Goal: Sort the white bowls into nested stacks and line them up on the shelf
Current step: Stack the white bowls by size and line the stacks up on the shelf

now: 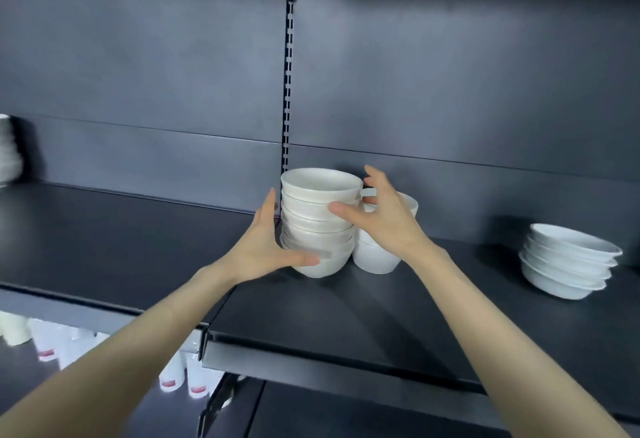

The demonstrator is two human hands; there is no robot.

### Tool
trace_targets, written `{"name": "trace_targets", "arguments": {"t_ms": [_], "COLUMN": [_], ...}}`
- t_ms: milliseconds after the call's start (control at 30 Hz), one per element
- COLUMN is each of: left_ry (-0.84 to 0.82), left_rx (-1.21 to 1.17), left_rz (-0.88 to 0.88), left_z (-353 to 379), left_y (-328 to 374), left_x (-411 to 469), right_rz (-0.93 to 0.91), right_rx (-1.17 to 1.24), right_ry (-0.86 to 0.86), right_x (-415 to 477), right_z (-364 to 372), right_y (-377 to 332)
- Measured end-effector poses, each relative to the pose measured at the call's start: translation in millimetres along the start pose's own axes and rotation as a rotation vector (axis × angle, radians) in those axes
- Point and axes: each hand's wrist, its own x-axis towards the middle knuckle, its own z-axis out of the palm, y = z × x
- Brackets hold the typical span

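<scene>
Item: tall stack of white bowls (pixel 318 223), upright, mid-shelf (pixel 346 316). Left hand (pixel 266 247) cups its left side, thumb round the lowest bowl. Right hand (pixel 384 216) splayed, thumb touching its front (fingers (pixel 372 174) loose behind). Shorter stack (pixel 377 257) just right.

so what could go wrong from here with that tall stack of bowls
1. The tall stack looks uneven, with its lower bowls skewed. The left hand has its grip low at the base and the right hand seems to steady it with little more than a thumb, so the top bowls could slide or topple.
2. It stands right beside the short stack; shifting it sideways may knock the bowls together.
</scene>
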Motion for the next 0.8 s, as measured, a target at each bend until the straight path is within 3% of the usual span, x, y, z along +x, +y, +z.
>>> {"name": "trace_targets", "arguments": {"t_ms": [200, 800], "left_ry": [-0.033, -0.024], "left_rx": [-0.178, -0.195], "left_rz": [0.03, -0.02], "left_z": [22.6, 0.5], "left_y": [-12.5, -27.8], "left_x": [5.5, -0.8], "right_rz": [-0.049, -0.054], "right_rx": [0.009, 0.037], "right_ry": [-0.015, 0.029], "right_x": [6.5, 5.4], "right_z": [5.8, 28.1], "right_y": [5.4, 0.4]}}
